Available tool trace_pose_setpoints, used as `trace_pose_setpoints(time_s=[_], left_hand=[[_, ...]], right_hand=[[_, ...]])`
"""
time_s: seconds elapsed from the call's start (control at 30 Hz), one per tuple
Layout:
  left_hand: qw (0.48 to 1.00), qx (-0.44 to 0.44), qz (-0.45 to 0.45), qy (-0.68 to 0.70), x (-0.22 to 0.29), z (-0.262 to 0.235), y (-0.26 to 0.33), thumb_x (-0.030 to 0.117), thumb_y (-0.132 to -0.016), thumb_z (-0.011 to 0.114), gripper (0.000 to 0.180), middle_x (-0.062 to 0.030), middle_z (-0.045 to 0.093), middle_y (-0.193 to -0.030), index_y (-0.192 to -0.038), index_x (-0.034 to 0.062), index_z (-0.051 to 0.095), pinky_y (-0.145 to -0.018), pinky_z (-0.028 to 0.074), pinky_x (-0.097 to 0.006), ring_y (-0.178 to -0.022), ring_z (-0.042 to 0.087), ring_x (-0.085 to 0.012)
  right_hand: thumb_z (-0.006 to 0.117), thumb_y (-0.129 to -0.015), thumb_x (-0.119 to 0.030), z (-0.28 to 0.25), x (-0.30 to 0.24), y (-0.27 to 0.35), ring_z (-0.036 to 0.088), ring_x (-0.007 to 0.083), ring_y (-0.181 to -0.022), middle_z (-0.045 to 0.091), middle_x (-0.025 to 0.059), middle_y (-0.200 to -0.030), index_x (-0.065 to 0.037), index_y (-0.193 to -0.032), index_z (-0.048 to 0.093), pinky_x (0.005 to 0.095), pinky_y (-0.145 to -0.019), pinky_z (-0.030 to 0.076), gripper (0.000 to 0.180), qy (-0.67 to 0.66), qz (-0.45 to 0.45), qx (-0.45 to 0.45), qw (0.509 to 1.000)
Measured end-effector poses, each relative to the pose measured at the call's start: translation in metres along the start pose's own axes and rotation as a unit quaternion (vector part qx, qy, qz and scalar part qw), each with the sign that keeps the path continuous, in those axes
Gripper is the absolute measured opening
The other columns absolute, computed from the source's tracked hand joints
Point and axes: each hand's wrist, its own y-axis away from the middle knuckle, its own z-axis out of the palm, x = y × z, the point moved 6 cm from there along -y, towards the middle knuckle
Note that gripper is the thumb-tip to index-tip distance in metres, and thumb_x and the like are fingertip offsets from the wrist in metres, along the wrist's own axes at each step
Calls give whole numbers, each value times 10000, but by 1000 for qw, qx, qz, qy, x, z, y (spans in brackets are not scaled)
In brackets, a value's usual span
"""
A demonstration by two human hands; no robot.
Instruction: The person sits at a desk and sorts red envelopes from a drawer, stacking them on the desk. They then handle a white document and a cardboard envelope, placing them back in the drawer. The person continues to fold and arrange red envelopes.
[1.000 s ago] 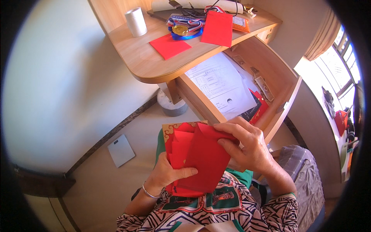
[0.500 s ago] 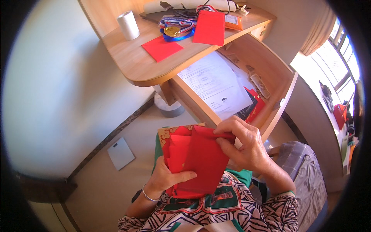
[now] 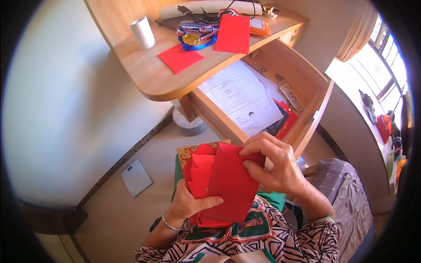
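Several red envelopes (image 3: pixel 234 184) are fanned in a stack above my lap, one at the back with a gold patterned border. Around their lower left side, my left hand (image 3: pixel 193 204) is closed, thumb across the front. My right hand (image 3: pixel 274 164) pinches the upper right edge of the front envelope between thumb and fingers. Beyond the hands, an open drawer (image 3: pixel 219 114) holds printed papers (image 3: pixel 241 98) and more red envelopes (image 3: pixel 289 120) in its near right corner.
On the wooden desktop (image 3: pixel 144 72) lie two red envelopes, a gold medal (image 3: pixel 191 40) with a ribbon, and dark cables. A white cylinder (image 3: pixel 142 33) stands at its left. A flat white scale (image 3: pixel 136 177) rests on the floor. At right is a covered seat (image 3: pixel 346 197).
The front envelope's top edge, folded over under my right fingers before, now lies flatter. My left hand keeps its hold, and the view has shifted slightly.
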Motion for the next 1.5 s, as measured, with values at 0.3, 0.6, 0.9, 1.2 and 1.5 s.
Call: trace_pose_setpoints(time_s=[0.3,0.6,0.9,1.2,1.5], left_hand=[[999,7,-26,39,1,0,0,17,-731,811,505,-79,684,-1077,-1183,-23,591,-849,527,-294,-961,634,-149],[1000,-1,-15,13,-1,2,-3,36,-738,811,459,-80,692,-1053,-1145,-24,607,-828,529,-289,-941,640,-147],[999,0,47,-3,-2,6,-4,69,-722,837,479,-97,701,-1035,-1135,-35,618,-821,534,-295,-928,657,-171],[996,21,79,-29,9,11,-3,81,-712,848,520,-119,695,-1035,-1150,-43,597,-825,539,-314,-928,665,-185],[995,29,84,-42,9,17,-4,74,-712,848,499,-126,695,-1033,-1130,-44,601,-816,545,-315,-919,672,-188]], right_hand=[[736,-793,-69,-8,-9,-2,662,299,-878,621,145,-993,-32,-1115,611,373,-719,567,347,62,-71,-13,995],[722,-790,-41,-10,-2,0,668,294,-824,637,144,-925,-17,-1095,629,355,-700,558,319,56,-18,11,998],[670,-860,-41,-9,22,6,644,127,-878,660,89,-964,8,-1077,625,276,-780,525,228,-217,148,11,965],[630,-907,-29,-1,29,9,624,99,-870,627,72,-972,-4,-1032,576,230,-767,537,138,-399,182,42,898],[672,-854,-20,-10,35,14,594,42,-778,632,18,-831,-21,-977,610,217,-655,498,138,-230,135,90,960]])
